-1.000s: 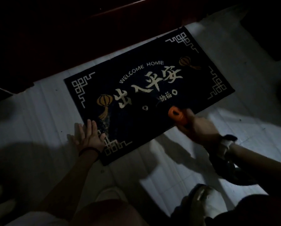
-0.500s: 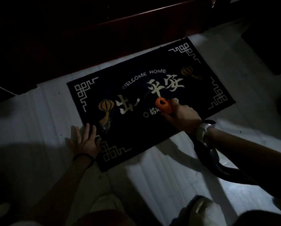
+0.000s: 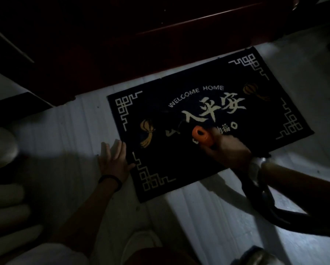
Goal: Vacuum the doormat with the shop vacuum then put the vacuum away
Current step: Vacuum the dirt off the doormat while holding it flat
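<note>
A dark doormat (image 3: 179,169) printed with "WELCOME HOME" and pale characters lies on the white floor in dim light. My right hand (image 3: 229,152) grips the orange vacuum nozzle (image 3: 201,137), whose tip rests on the mat's middle over the characters. A dark hose (image 3: 263,205) runs back from the nozzle under my right forearm toward the lower right. My left hand (image 3: 114,159) lies flat with fingers spread on the floor at the mat's left edge, the thumb touching the mat.
A dark red door and threshold (image 3: 160,44) run along the far side of the mat. A pale rounded object (image 3: 1,146) sits at the left edge. My shoe (image 3: 139,245) shows at the bottom, and a grey object (image 3: 254,255) sits at the bottom right.
My right hand has slid the orange nozzle leftward and farther onto the mat's middle. The view has shifted, so the mat now sits more to the right. My left hand stays at the mat's left edge.
</note>
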`<state>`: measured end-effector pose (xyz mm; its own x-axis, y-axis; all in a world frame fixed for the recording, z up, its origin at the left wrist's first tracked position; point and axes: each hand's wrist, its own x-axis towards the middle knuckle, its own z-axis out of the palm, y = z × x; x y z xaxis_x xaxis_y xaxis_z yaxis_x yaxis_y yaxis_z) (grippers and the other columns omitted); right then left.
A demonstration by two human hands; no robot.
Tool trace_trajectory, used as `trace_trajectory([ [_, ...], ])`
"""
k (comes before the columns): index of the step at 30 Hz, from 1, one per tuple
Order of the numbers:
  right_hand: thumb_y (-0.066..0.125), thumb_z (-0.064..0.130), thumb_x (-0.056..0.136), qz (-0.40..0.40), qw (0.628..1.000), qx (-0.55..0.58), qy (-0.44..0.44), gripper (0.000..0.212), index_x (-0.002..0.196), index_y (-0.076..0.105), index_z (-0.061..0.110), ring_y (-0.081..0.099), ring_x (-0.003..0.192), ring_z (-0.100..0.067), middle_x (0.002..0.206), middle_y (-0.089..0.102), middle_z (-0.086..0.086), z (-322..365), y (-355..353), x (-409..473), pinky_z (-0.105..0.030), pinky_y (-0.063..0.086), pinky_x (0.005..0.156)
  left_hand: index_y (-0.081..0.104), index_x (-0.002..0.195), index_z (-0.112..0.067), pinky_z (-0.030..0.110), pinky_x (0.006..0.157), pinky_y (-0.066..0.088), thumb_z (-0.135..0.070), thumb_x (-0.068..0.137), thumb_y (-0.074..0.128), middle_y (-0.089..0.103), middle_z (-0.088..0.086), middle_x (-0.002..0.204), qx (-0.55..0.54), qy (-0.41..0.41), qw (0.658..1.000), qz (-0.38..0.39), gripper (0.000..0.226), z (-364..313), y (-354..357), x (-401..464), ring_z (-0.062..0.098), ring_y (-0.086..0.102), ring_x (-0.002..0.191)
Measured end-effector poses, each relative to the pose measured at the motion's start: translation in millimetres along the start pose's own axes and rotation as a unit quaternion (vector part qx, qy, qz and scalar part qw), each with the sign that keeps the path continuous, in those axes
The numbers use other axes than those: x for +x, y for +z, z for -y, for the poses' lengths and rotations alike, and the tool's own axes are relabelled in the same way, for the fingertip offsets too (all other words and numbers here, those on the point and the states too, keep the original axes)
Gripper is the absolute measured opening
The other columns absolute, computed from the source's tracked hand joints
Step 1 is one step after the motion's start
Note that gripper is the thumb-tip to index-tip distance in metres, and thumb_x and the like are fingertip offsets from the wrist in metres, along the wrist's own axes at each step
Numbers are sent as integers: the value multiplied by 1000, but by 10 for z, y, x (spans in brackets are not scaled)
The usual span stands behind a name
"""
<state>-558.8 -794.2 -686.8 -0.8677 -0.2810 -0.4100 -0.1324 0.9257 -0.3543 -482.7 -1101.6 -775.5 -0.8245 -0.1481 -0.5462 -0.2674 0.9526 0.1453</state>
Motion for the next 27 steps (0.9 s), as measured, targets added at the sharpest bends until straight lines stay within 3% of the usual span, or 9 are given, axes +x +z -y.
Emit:
trace_trajectory([
  [6,40,58,87,101,979,-78,-156,64,137,31,18,65,91,-22,109,65,-4,101,202,-524,-28,48,75,-6,148,-22,57,113,6,-55,88,46,-14,-3,156,31,18,999,30,86,112,-69,63,32,-21,141],
  [8,47,48,91,64,986,-69,-140,52,133,34,20,62,75,-17,95,63,2,82,76,-308,-22,44,61,-7,148,-22,55,113,4,-55,87,47,-17,-3,156,27,21,999,22,88,129,-60,71,30,-22,141],
  [10,52,43,90,22,998,2,-64,48,129,36,20,57,67,-15,88,58,2,64,-45,-5,-24,43,57,-7,148,-21,55,113,5,-55,87,47,-16,-2,156,33,23,999,18,88,116,-61,61,30,-21,141],
  [12,53,41,90,5,998,52,-38,50,131,35,18,60,72,-19,92,61,-3,110,-25,116,-27,47,60,-5,148,-23,54,113,7,-55,87,48,-14,-1,157,40,20,999,11,87,109,-49,64,31,-19,142],
  [17,48,46,91,87,984,-41,-148,52,133,34,19,64,92,-20,111,63,-3,267,372,-412,-22,41,70,-8,147,-23,56,114,6,-61,81,50,-15,2,156,56,15,998,27,96,159,-41,89,34,-20,141],
  [20,46,48,91,47,991,-58,-106,54,134,32,20,65,85,-21,106,65,-4,136,213,-233,-24,44,67,-16,144,-24,58,113,5,-77,70,45,-23,-2,152,50,17,997,57,110,187,-85,119,34,-23,140],
  [24,48,47,91,-43,999,-27,6,48,129,35,20,56,69,-23,88,58,-1,104,-31,60,-27,39,56,-9,147,-24,60,110,-1,-63,78,54,-21,2,155,55,25,997,51,102,104,-175,95,31,-25,140],
  [27,49,44,91,-14,999,-8,-48,53,135,32,18,62,78,-22,99,64,-6,241,164,-99,-28,46,64,-5,149,-24,59,110,-2,-60,78,57,-19,0,155,54,18,997,45,100,61,-222,69,28,-24,140],
])
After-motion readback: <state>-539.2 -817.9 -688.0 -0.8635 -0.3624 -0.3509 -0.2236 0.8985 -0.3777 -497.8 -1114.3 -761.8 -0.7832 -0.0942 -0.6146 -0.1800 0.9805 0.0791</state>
